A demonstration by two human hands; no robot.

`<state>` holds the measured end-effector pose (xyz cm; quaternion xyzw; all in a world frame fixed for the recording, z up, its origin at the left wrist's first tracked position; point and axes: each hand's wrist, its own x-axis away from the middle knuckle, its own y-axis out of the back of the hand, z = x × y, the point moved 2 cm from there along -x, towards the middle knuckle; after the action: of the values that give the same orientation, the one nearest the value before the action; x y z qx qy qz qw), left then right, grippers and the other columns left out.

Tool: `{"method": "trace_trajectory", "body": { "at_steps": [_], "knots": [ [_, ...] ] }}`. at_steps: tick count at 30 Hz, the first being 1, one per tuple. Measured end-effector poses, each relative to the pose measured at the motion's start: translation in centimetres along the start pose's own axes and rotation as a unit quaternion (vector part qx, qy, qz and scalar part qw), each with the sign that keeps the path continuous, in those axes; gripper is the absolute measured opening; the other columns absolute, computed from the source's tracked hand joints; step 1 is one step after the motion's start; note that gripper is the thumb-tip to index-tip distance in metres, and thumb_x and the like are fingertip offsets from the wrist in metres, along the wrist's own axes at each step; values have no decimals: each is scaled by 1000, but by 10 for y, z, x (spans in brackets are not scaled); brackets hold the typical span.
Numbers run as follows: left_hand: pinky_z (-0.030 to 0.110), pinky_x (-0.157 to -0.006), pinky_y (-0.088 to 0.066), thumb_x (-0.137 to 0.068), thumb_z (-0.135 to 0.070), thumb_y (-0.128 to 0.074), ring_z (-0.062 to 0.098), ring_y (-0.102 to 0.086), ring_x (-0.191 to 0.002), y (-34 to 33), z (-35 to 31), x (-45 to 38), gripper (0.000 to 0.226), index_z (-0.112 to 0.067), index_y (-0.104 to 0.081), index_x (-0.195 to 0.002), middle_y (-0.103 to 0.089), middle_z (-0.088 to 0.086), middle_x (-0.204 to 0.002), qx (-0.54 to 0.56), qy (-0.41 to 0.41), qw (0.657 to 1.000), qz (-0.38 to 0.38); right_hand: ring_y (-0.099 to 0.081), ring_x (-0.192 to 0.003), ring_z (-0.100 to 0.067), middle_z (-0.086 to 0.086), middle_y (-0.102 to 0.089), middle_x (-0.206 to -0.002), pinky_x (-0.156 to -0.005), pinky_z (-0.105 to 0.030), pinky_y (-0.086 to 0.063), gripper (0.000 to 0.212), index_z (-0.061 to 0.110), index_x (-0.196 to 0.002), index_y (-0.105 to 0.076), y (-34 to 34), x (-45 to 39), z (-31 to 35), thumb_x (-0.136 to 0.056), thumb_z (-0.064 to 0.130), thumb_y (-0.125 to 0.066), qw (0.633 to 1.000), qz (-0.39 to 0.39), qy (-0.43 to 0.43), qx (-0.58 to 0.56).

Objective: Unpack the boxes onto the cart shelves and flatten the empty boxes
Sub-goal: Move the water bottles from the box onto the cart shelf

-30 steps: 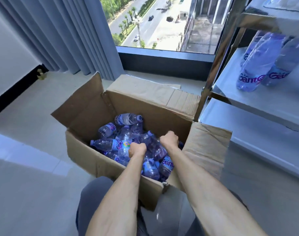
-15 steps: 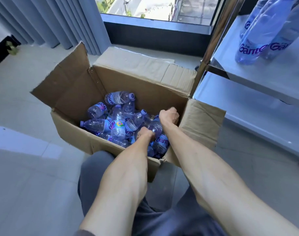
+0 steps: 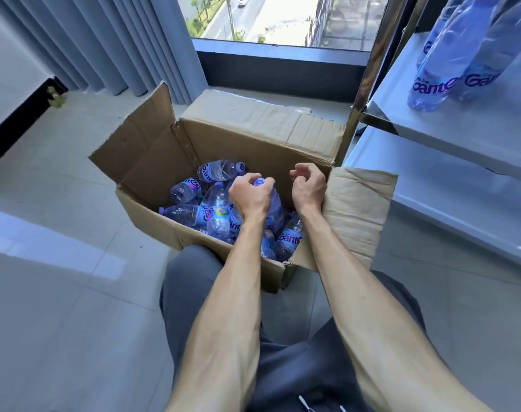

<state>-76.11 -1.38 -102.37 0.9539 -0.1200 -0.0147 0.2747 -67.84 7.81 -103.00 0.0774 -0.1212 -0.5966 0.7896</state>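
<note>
An open cardboard box (image 3: pixel 152 150) stands on the floor in front of my knees, holding several clear water bottles (image 3: pixel 191 211) with purple labels. My left hand (image 3: pixel 249 197) grips one bottle (image 3: pixel 276 208) by its neck, just under the cap, and holds it upright above the pile. My right hand (image 3: pixel 308 184) hovers over the box's right end with its fingers curled and nothing in them. To the right is the metal cart, where bottles (image 3: pixel 440 72) lie on the middle shelf (image 3: pixel 461 138). The lower shelf (image 3: pixel 431 185) is bare where it shows.
The box's right flap (image 3: pixel 360 209) hangs out toward the cart, and the far flap (image 3: pixel 253 114) lies back toward the window. The cart's corner post (image 3: pixel 361 84) rises just behind the box. Grey curtains (image 3: pixel 113 43) hang at left; tiled floor surrounds the box.
Both hands have come up out of the bottle pile. My left hand has lifted a bottle by its neck, and my right hand rose with nothing in it.
</note>
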Motion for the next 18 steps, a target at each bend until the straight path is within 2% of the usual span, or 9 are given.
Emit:
{"method": "trace_trajectory", "body": {
  "at_steps": [2, 4, 8, 12, 13, 16, 18],
  "knots": [
    [24, -78, -49, -65, -26, -77, 18, -68, -80, 15, -18, 1, 20, -16, -80, -82, -74, 1, -81, 20, -51, 998, 4, -70, -90, -25, -15, -73, -90, -90, -40, -54, 39, -1, -100, -67, 7, 7, 7, -76, -13, -40, 999, 26, 14, -27],
    [29, -78, -53, -64, -24, -76, 15, -68, -75, 30, -36, 9, 19, -15, -80, -81, -74, 0, -77, 30, -101, 994, 28, -70, -92, -25, -16, -73, -92, -91, -38, -54, 42, -2, -102, -67, 15, 16, 16, -74, -14, -39, 997, 44, 32, -46],
    [19, -65, -51, -61, -25, -74, -1, -60, -60, 55, -71, 43, 19, -16, -79, -76, -71, -8, -68, 79, -165, 983, 35, -68, -93, -16, -7, -73, -96, -91, -31, -54, 45, 0, -103, -70, 38, 43, 35, -70, -11, -42, 991, 87, 76, -72],
    [22, -61, -52, -62, -21, -74, 3, -62, -58, 74, -107, 86, 13, -16, -79, -73, -71, -8, -64, 117, -197, 973, 32, -67, -103, -15, -2, -72, -106, -94, -31, -53, 56, 5, -113, -68, 84, 73, 50, -63, -3, -43, 975, 150, 121, -112],
    [21, -60, -51, -62, -21, -74, 1, -60, -56, 79, -116, 97, 13, -16, -79, -73, -70, -8, -63, 130, -203, 970, 33, -67, -105, -15, -2, -71, -110, -93, -31, -53, 58, 8, -118, -65, 98, 81, 52, -64, -4, -46, 968, 179, 139, -110],
    [21, -61, -52, -62, -21, -74, -1, -58, -56, 95, -141, 130, 13, -16, -78, -74, -69, -10, -63, 163, -222, 961, 33, -65, -108, -7, 11, -69, -117, -86, -18, -51, 63, 27, -129, -56, 138, 106, 58, -72, 4, -69, 943, 254, 185, -111],
    [21, -64, -53, -66, -22, -77, 2, -61, -60, 103, -152, 152, 13, -15, -77, -77, -70, -8, -66, 174, -230, 956, 50, -65, -110, -9, 11, -68, -119, -90, -27, -53, 61, 28, -132, -56, 162, 120, 62, -76, 17, -78, 944, 230, 202, -124]
  ]
}}
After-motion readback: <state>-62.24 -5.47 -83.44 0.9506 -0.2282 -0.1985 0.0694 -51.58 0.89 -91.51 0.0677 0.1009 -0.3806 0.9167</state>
